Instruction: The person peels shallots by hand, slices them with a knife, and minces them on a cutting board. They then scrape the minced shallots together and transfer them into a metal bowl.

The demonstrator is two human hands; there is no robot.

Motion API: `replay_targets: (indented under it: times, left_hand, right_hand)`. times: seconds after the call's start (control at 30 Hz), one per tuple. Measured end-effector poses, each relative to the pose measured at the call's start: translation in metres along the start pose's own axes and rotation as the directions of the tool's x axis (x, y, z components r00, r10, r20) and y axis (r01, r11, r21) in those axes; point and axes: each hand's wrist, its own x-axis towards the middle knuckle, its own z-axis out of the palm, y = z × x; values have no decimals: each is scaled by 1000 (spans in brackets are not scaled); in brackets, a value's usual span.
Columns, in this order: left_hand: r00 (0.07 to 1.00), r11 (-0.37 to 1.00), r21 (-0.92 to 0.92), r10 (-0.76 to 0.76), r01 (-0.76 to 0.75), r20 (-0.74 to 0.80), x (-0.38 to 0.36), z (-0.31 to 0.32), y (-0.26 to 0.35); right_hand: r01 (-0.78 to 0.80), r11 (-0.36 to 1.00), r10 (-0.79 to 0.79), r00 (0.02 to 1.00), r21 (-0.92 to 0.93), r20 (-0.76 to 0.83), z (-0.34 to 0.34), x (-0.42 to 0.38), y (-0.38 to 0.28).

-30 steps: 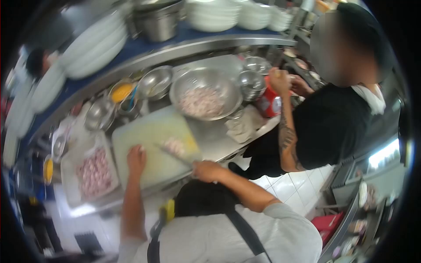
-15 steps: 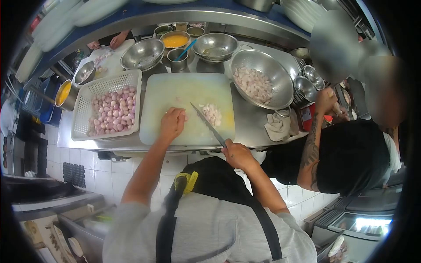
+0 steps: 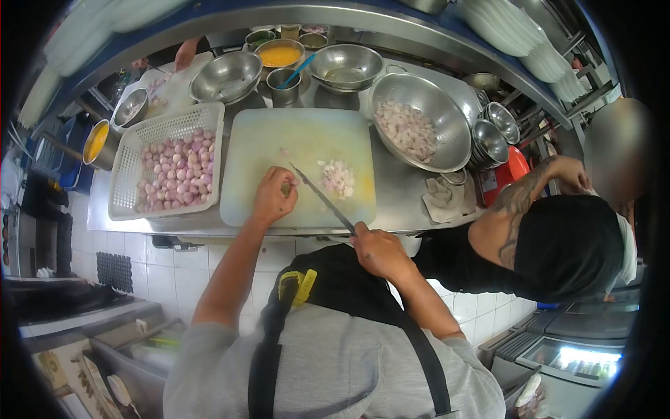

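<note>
A pale cutting board (image 3: 307,129) lies on the steel counter. My right hand (image 3: 380,253) is closed round the handle of a knife (image 3: 328,202), its blade pointing up and left across the board. Over the board's left half is my left hand (image 3: 275,195), fingers curled together near the knife tip; a small piece seems to be pinched in it, too small to make out. Chopped shallots (image 3: 338,179) form a little heap right of the blade. Whole peeled shallots (image 3: 180,171) fill part of a white basket (image 3: 120,188) left of the board.
A large steel bowl (image 3: 447,105) of chopped shallots stands right of the board, with a folded cloth (image 3: 444,199) below it. Steel bowls (image 3: 225,77) line the back. A co-worker in black (image 3: 565,244) stands at the right; another person's hands (image 3: 185,54) show at the back left.
My left hand has turned slightly, its fingers now nearer the knife tip. The knife tip has shifted a little left. The co-worker at the right has moved their arm and leaned further right.
</note>
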Motion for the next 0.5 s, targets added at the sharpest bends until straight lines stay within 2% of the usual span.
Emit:
replay_targets:
  times: [0.3, 0.5]
  left_hand:
    - [999, 999, 38, 27, -26, -28, -2, 4, -5]
    - [999, 1000, -8, -26, 26, -19, -2, 2, -1]
  right_hand:
    - [6, 1000, -5, 999, -23, 50, -3, -4, -1]
    - [19, 1000, -21, 994, 11, 107, -8, -2, 4]
